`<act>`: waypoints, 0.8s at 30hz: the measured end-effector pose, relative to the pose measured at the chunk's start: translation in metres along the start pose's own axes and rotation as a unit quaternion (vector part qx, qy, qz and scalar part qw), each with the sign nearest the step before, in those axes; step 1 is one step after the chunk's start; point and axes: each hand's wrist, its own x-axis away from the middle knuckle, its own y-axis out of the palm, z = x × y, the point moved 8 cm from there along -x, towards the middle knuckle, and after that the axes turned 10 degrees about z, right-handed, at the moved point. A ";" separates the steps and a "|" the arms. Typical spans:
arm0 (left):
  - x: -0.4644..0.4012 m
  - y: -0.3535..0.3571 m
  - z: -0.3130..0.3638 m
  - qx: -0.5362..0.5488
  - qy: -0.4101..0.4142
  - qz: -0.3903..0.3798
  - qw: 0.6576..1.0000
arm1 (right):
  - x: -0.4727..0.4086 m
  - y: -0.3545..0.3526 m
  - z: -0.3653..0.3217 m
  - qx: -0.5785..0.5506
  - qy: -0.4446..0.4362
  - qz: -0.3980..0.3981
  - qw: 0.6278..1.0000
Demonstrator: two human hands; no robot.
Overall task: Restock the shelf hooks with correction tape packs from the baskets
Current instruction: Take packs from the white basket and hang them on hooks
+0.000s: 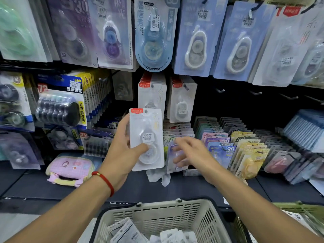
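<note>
Left hand [122, 151] grips white pack [147, 139]; right hand [194, 155] hovers open.

Both arms reach toward 12 o'clock. Left hand [122, 151] has its grip closed, thumb in front; right hand [194, 155], at its 3 o'clock, spreads blurred, relaxed fingers.

The white correction tape pack [147, 137] is glossy clear plastic over matt card. The beige basket [163, 216] is slotted hard plastic — dull-finished. The pink pouch [70, 168] looks like soft quilted cloth — matt.
</note>
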 end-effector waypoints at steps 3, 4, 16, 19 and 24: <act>0.005 0.010 0.002 -0.004 0.013 -0.034 0.999 | 0.016 0.026 -0.019 -0.012 -0.098 -0.093 0.991; 0.006 0.012 0.003 -0.008 0.021 -0.037 0.999 | 0.019 0.029 -0.022 -0.014 -0.119 -0.097 0.988; 0.028 0.046 0.012 0.027 -0.037 -0.159 0.986 | 0.011 -0.030 -0.050 -0.142 -0.183 0.115 0.966; 0.032 0.053 0.018 0.043 -0.035 -0.174 0.983 | 0.007 -0.035 -0.050 -0.158 -0.161 0.122 0.967; 0.036 0.058 0.023 0.081 -0.046 -0.201 0.975 | 0.000 -0.045 -0.053 -0.170 -0.154 0.131 0.964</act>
